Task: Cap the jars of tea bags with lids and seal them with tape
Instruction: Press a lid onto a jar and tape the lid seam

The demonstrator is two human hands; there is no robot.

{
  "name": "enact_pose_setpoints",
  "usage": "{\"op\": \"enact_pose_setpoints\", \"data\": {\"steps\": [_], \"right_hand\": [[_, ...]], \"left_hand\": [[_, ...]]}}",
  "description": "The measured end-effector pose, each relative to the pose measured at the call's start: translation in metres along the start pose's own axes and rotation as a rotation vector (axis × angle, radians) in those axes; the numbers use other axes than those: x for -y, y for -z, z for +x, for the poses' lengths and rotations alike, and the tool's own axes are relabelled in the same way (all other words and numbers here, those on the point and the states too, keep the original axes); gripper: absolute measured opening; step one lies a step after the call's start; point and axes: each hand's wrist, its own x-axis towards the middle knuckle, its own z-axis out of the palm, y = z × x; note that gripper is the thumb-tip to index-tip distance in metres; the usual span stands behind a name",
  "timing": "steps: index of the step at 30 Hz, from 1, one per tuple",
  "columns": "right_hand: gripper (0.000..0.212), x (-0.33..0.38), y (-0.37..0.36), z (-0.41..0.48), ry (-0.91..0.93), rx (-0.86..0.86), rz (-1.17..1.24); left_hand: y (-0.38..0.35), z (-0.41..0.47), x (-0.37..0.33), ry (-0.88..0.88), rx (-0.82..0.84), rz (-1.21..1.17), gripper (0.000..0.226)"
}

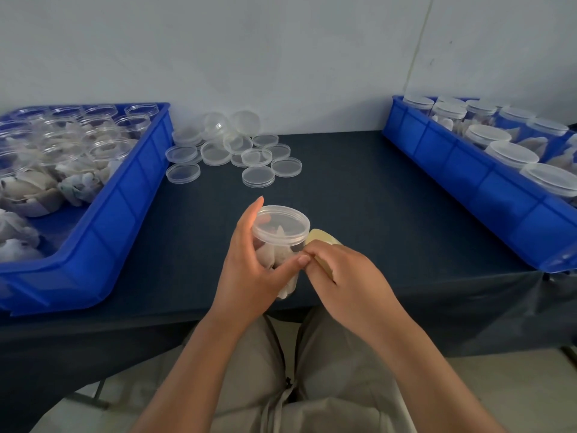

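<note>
A round, clear plastic jar, capped with a translucent lid, sits between both hands above the near edge of the dark cloth-covered table. The left hand wraps round its side, thumb laid across the front over the pale tea bags inside. The right hand, touching that thumb, curls round a yellowish tape roll just beside the jar.
</note>
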Motion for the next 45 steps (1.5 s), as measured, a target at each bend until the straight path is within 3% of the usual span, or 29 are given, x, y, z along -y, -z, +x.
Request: {"op": "enact_pose_setpoints", "data": {"steps": [9, 17, 32, 38, 42, 45], "right_hand": [[0.025, 0.001, 0.001, 0.001, -0.001, 0.005, 0.063], [0.026, 0.006, 0.006, 0.0, 0.008, -0.02, 0.06], [0.025, 0.015, 0.006, -0.002, 0.007, -0.056, -0.059], [0.028, 0.012, 0.002, -0.002, -0.007, -0.059, -0.036], [0.029, 0.013, 0.002, 0.0, 0.008, -0.05, -0.02], [0.022, 0.011, 0.011, -0.001, 0.02, 0.048, 0.023]], "left_hand": [[0.005, 0.0, 0.005, -0.044, 0.012, 0.034, 0.103], [0.002, 0.0, -0.001, -0.084, -0.031, 0.048, 0.078], [0.001, -0.004, 0.007, -0.092, -0.067, 0.028, 0.056], [-0.004, -0.004, 0.004, -0.082, -0.103, 0.05, 0.081], [-0.005, -0.003, 0.004, -0.073, -0.148, 0.015, 0.07], [0.001, -0.002, 0.007, -0.089, -0.126, -0.051, 0.062]]}}
